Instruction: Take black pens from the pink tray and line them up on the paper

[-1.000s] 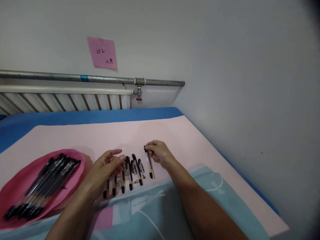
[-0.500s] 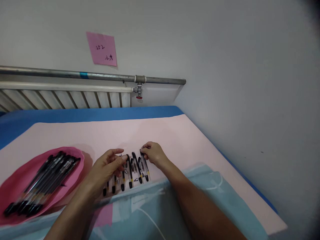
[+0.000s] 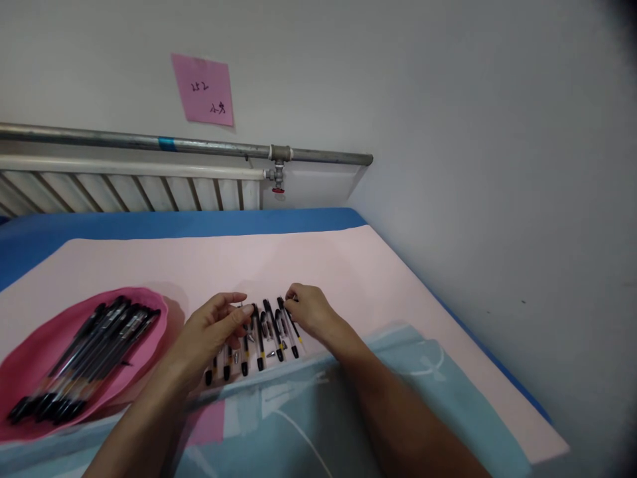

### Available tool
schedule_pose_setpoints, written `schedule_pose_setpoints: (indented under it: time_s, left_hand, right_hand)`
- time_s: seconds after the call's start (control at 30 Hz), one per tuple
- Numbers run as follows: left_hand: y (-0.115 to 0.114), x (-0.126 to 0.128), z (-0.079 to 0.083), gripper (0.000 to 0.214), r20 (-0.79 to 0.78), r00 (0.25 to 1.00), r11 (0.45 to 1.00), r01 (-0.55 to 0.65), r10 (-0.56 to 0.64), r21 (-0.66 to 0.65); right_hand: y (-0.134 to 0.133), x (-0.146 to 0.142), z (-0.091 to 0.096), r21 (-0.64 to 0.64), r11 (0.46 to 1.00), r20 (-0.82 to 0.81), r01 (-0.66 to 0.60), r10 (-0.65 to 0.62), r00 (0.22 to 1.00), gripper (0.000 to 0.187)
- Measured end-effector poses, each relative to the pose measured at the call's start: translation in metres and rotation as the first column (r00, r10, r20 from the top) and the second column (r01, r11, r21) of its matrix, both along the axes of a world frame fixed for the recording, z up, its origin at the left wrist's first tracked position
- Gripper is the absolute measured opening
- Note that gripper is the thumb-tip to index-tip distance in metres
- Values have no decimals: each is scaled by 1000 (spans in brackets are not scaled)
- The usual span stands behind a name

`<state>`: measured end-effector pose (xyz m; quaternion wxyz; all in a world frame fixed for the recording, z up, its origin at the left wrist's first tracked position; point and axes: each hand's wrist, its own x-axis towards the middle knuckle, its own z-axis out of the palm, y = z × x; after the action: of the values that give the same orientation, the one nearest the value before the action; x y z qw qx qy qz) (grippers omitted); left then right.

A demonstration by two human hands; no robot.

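Note:
Several clear pens with black caps (image 3: 259,338) lie side by side in a row on a pink sheet (image 3: 298,259). My right hand (image 3: 309,312) rests at the right end of the row, its fingers pinched on the top of the rightmost pen (image 3: 289,326). My left hand (image 3: 212,332) hovers over the left part of the row with its fingers curled together; what they hold, if anything, is hidden. Small loose pen parts lie between the pens.
A pink dish (image 3: 30,372) at the left holds a bundle of black-capped pens (image 3: 84,365). A blue cloth (image 3: 149,226) lies under the pink sheet, a light blue cloth (image 3: 308,425) nearer me. A radiator (image 3: 124,192), a metal pipe and a pink note (image 3: 203,89) are on the wall behind.
My right hand has brought the rightmost pen leftward, from apart at the right into the row beside the others. My left hand has stayed over the row's left part.

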<state>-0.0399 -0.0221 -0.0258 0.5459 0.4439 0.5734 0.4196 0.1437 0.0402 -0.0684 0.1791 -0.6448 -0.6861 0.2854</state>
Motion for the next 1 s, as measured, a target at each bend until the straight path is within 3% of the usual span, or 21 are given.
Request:
schedule_pose_setpoints:
  time_s: [0.23, 0.63, 1.0]
  left_hand:
    - [0, -1, 0, 49, -28, 999, 1000, 16, -16, 1]
    - [1, -6, -5, 47, -82, 995, 998, 56, -54, 14]
    - [0, -4, -4, 45, -79, 995, 998, 56, -55, 14]
  right_hand:
    - [-10, -2, 12, 5, 995, 124, -97, 95, 988, 13]
    - [-19, 8, 34, -158, 978, 211, -140, 172, 962, 14]
    - [-15, 6, 29, -137, 979, 161, -150, 171, 972, 10]
